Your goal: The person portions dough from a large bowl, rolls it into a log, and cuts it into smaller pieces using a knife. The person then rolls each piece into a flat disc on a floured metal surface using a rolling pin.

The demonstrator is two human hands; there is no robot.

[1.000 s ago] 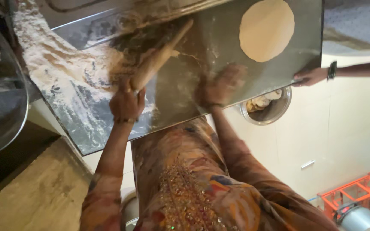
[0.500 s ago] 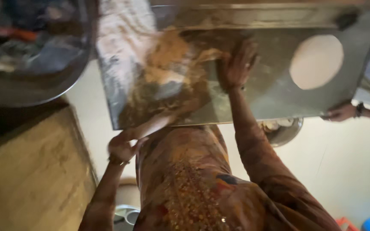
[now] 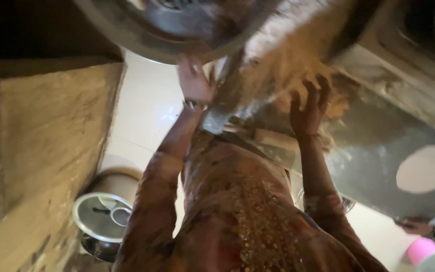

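Risen since before, left hand [image 3: 195, 83] touches the steel bowl [image 3: 142, 30], right hand [image 3: 308, 108] fingers spread on flour [image 3: 288, 65]

The right hand [image 3: 309, 107] is spread flat on the floured steel surface [image 3: 378, 151], while the left hand [image 3: 195, 83] is raised at the rim of a large steel bowl [image 3: 142, 30]. A rolled round of dough [image 3: 427, 169] is seen farther along the surface, and another person's hand [image 3: 419, 226] is seen at its edge.

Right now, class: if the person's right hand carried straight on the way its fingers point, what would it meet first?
The right hand has its fingers spread toward the flour pile on the steel worktop; it would likely meet flour first, though depth is unclear.
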